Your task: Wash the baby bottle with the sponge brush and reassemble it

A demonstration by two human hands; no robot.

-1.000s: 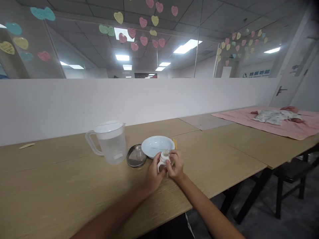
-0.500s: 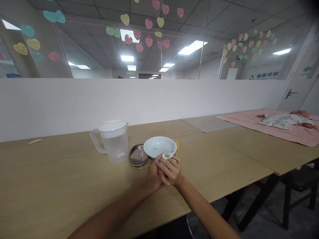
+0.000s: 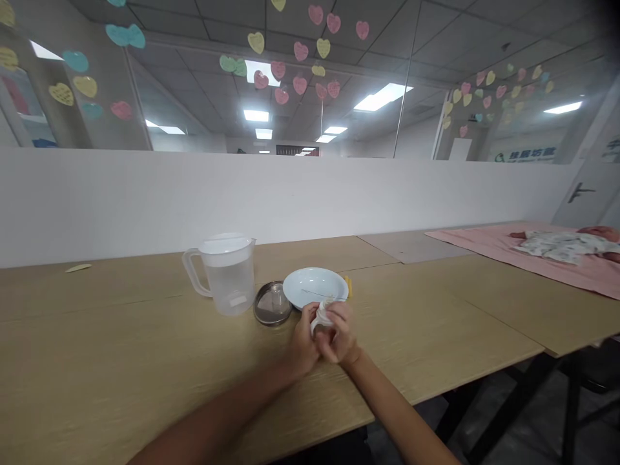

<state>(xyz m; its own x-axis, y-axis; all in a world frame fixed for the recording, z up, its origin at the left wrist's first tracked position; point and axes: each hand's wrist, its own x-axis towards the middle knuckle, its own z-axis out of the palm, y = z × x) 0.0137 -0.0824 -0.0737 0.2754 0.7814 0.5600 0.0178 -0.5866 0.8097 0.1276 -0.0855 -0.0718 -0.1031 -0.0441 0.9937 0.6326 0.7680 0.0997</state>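
Both my hands are together above the table, just in front of a white bowl (image 3: 314, 281). Between them is a baby bottle teat in a white ring (image 3: 321, 315), translucent at its tip and leaning to the right. My left hand (image 3: 305, 341) wraps it from the left side. The fingers of my right hand (image 3: 340, 332) close on it from the right, slightly blurred, and hide much of its lower part. Left of the bowl lies a round steel dish (image 3: 261, 311) with a small clear cap (image 3: 278, 297) in it. A thin dark line crosses the inside of the bowl.
A clear plastic pitcher (image 3: 229, 278) with a white lid stands left of the dish. Something yellow (image 3: 349, 286) shows beside the bowl. On the right, a baby-like figure (image 3: 566, 244) in patterned clothes lies on a pink cloth (image 3: 508, 248). A white wall (image 3: 145, 200) bounds the table behind.
The teat and ring have tipped over to the right, and my right fingers have shifted around them. The view has turned slightly left, so everything sits further right.
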